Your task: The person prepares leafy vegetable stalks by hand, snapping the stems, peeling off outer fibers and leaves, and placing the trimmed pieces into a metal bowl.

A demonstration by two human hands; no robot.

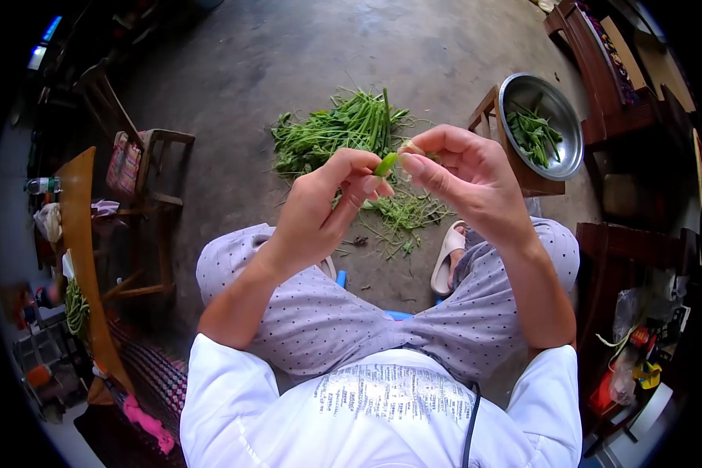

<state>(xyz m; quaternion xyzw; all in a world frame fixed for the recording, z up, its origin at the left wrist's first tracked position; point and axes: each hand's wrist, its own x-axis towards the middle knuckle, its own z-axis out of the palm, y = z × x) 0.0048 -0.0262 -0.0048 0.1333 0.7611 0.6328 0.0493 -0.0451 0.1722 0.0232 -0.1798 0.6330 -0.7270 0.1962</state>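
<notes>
Left hand (313, 204) grips smooth green stem (386, 164); right hand (480, 187) pinches its end; tangled leafy heap (320, 140); round metal basin (567, 121).

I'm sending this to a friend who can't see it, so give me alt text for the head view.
A left hand holds a short green stem while the right hand pinches its end; beyond them, a heap of leafy greens lies on the floor. To the right, a metal bowl with more greens sits on a wooden stool.
</notes>
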